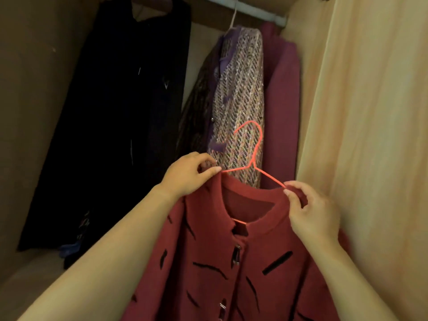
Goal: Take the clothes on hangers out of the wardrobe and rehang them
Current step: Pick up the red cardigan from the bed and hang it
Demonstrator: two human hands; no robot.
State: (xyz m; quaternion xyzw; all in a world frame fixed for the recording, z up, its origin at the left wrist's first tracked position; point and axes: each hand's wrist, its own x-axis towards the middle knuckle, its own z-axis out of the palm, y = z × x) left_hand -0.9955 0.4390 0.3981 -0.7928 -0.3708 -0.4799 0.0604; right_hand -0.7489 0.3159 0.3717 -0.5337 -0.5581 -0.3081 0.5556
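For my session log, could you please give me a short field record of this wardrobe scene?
held: red cardigan on a wire hanger
left hand: pinches one cardigan shoulder
right hand: pinches the other shoulder
hanger hook: off the rail, free in the air
hanging behind: black coat, tweed jacket, purple coat
far right: curtain
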